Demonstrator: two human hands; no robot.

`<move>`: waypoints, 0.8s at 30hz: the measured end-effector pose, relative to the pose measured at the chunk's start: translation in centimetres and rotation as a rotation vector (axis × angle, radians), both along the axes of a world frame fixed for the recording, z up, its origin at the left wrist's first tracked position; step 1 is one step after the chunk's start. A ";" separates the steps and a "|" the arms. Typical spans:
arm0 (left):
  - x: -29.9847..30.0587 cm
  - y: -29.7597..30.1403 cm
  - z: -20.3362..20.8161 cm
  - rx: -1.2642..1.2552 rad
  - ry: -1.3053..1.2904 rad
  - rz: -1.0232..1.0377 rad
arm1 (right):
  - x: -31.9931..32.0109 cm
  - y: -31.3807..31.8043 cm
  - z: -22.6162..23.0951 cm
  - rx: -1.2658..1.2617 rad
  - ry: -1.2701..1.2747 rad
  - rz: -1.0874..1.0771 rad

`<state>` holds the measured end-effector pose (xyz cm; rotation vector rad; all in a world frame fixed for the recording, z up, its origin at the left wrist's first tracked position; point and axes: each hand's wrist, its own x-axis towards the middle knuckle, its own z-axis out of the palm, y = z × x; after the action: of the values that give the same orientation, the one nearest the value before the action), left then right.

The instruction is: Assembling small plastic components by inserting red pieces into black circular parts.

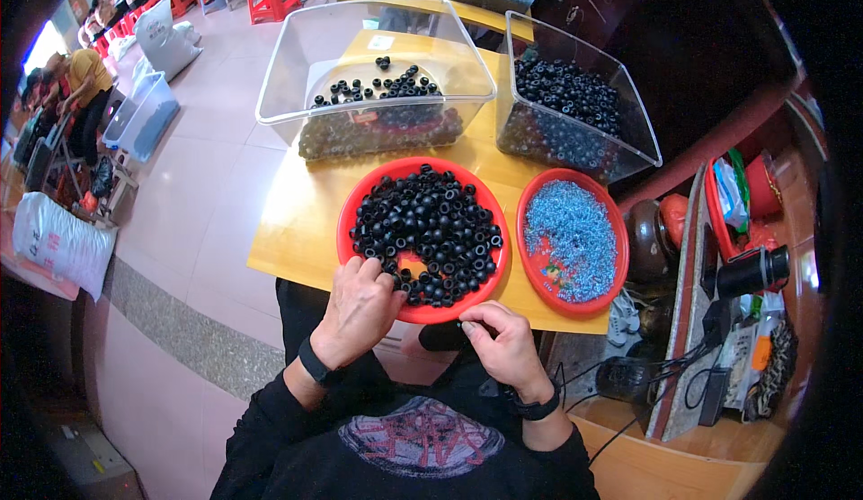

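A round red tray (496, 196) in front of me holds a heap of small black hollow caps (422, 217). My left hand (357, 309) is over its near left rim, closed, the fingers curled down at the edge of the heap; what they grip is hidden. Just off the near right rim, my right hand (503, 343) is closed in a pinch, thumb against forefinger. Something tiny and dark shows at those fingertips, too small to name. A second red tray (575, 306) at the right bears many tiny light-blue pieces (571, 230).
Behind the trays on the yellow table (286, 230) stand a clear bin (378, 114) and another clear bin (575, 150), both with black caps. A cluttered shelf (679, 320) with cables is at the right. People, red stools (272, 1) and white sacks (67, 239) are at the left.
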<state>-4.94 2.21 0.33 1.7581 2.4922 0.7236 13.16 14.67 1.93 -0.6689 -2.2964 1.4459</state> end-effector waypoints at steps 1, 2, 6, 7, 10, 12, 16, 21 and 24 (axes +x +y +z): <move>0.0 0.0 -0.2 0.000 0.001 -0.004 | 0.0 0.0 -0.1 0.011 0.027 0.008; 0.0 -0.1 -0.4 0.094 -0.054 -0.037 | 0.0 0.0 -0.2 0.022 0.055 0.013; 0.8 -0.3 0.6 0.316 -0.278 -0.150 | -0.4 -0.3 0.2 -0.013 0.042 0.027; 1.1 -0.4 0.9 0.313 -0.281 -0.154 | -0.5 -0.4 0.5 -0.120 -0.012 -0.015; 1.9 -0.6 1.5 0.364 -0.412 -0.161 | -0.9 -0.7 0.6 -0.251 -0.041 -0.051; 2.0 -0.7 1.4 0.397 -0.598 -0.174 | -1.3 -0.9 0.9 -0.273 -0.019 -0.045; 2.0 -0.9 1.6 0.397 -0.657 -0.163 | -2.4 -1.5 1.9 -0.141 0.127 0.015; 2.4 -1.0 1.4 0.399 -0.731 -0.161 | -3.4 -2.1 1.4 0.149 0.324 0.055; 2.6 -1.1 1.4 0.406 -0.748 -0.162 | -3.7 -2.1 1.4 0.262 0.296 0.079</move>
<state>-2.29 1.08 1.73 1.3662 1.7646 1.5915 9.48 12.54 3.33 -0.2705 -2.2399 1.1565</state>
